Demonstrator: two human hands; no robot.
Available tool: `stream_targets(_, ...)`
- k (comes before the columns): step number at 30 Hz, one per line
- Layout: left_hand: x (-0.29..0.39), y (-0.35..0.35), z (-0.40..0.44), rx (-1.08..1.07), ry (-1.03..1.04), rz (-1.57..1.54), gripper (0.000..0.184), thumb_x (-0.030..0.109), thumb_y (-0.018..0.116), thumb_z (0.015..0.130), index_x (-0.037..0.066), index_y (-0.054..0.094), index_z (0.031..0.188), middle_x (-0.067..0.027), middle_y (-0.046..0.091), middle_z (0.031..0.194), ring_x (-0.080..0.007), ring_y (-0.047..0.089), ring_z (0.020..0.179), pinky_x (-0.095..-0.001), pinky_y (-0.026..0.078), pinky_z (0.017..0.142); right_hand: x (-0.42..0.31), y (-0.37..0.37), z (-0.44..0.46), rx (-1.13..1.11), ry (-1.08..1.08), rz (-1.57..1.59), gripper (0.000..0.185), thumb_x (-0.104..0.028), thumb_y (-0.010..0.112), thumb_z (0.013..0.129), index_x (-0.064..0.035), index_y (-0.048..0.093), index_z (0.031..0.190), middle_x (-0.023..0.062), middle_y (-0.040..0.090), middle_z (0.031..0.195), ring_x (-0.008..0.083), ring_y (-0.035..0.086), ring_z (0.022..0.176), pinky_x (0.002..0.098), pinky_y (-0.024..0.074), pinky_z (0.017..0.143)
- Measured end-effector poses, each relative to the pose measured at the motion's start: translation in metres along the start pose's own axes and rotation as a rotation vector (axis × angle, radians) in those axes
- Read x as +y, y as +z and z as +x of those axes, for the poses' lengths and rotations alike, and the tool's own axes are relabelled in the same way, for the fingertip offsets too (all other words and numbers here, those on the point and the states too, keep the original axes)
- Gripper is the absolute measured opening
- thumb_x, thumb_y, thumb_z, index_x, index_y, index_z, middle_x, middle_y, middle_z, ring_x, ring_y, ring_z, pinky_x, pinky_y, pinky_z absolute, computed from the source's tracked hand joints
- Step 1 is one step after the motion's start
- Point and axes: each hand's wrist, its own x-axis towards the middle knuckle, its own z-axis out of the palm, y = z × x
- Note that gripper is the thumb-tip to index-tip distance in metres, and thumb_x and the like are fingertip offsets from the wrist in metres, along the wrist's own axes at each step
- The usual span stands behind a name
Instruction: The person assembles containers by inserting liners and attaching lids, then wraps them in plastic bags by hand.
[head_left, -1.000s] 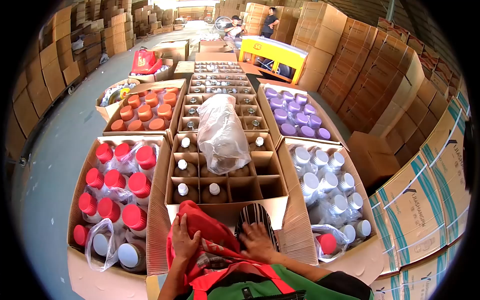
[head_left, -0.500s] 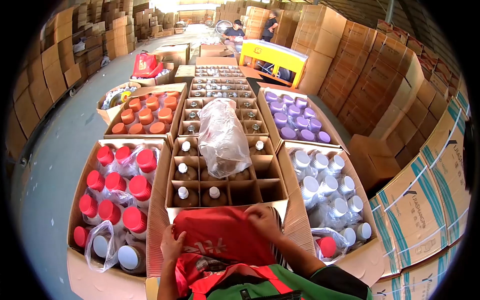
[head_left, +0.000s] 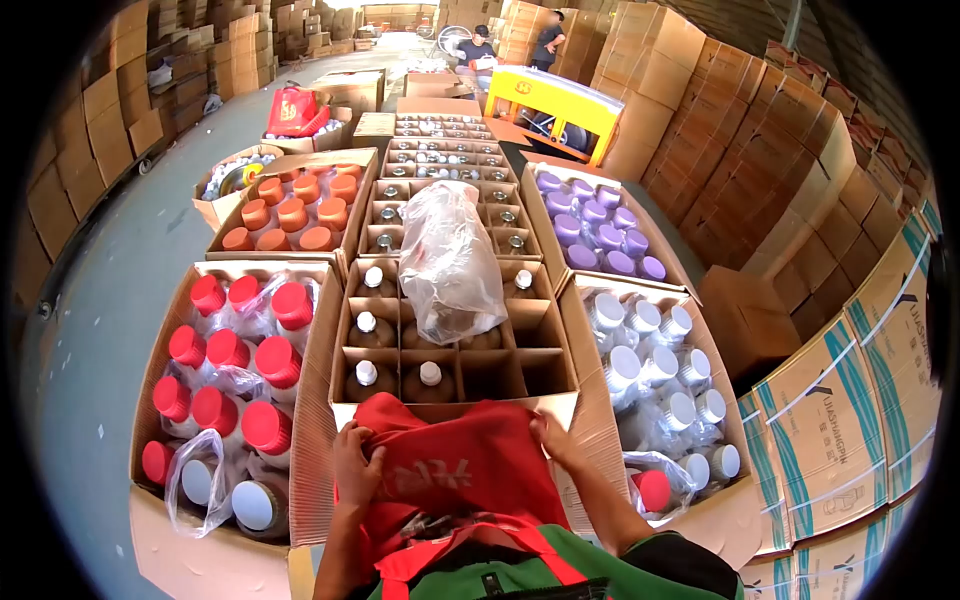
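A red cloth (head_left: pixel 460 455) with pale printed lettering stretches between my two hands, in front of my green garment (head_left: pixel 490 565). My left hand (head_left: pixel 357 462) pinches its left edge, thumb pressed over the fabric. At the upper right corner, my right hand (head_left: pixel 553 440) has its fingers closed on the same cloth. Just beyond its top edge stands a divided carton (head_left: pixel 455 410) with white-capped bottles in several compartments. A crumpled clear plastic bag (head_left: pixel 450 265) lies across the dividers.
A carton of red-capped bottles (head_left: pixel 222 350) stands left; one of white-capped bottles (head_left: pixel 660 365) stands right. Farther off are orange-capped bottles (head_left: pixel 292 213), purple-capped bottles (head_left: pixel 595 215) and a yellow-framed machine (head_left: pixel 555 95). Stacked cartons (head_left: pixel 830 420) rise at right. Two people are in the background.
My right hand has moved right to the cloth's right edge, and the cloth is spread wider. My left hand has shifted slightly up and right. The view has tilted a little.
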Motion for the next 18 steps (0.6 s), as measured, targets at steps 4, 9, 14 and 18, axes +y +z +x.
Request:
stream_targets(4,-0.009,0.004,-0.008,-0.082,-0.075,0.076,0.055,0.024,0.068,0.076,0.007,0.047,0.124,-0.0217,0.042,0.132,-0.0389,0.04,0.121,-0.0418,0.034,0.101,-0.029,-0.007,-0.014,-0.042,0.119,0.02,0.038,-0.028,0.059,0.086,0.0039,0.058,0.107,0.0159,0.063,0.1,0.0262,0.06,0.094,0.033,0.0453,0.084)
stream_targets(9,-0.014,0.008,0.001,-0.116,-0.134,0.028,0.064,0.033,0.066,0.079,0.008,0.042,0.133,-0.0222,0.038,0.136,-0.0388,0.037,0.125,-0.0432,0.03,0.104,-0.08,-0.037,-0.018,0.328,-0.124,-0.128,0.016,-0.017,0.062,0.081,-0.0049,0.062,0.092,0.0126,0.061,0.083,0.0279,0.061,0.079,0.036,0.0473,0.071)
stream_targets(14,0.014,-0.001,0.018,-0.316,0.036,0.214,0.054,0.034,0.063,0.081,0.009,0.051,0.127,-0.0214,0.041,0.135,-0.0369,0.038,0.125,-0.0409,0.031,0.105,-0.024,-0.037,-0.016,0.096,0.2,-0.472,0.028,-0.025,0.06,0.084,-0.0038,0.062,0.101,0.0153,0.063,0.1,0.0312,0.06,0.092,0.038,0.0466,0.082)
stream_targets(18,-0.005,0.004,0.024,-0.254,-0.11,-0.062,0.051,0.034,0.06,0.083,0.009,0.052,0.126,-0.02,0.044,0.134,-0.0352,0.038,0.126,-0.041,0.029,0.106,-0.02,-0.017,-0.006,0.229,-0.233,-0.266,0.052,-0.039,0.058,0.085,-0.0019,0.051,0.12,0.0201,0.056,0.117,0.0367,0.051,0.11,0.0442,0.039,0.095)
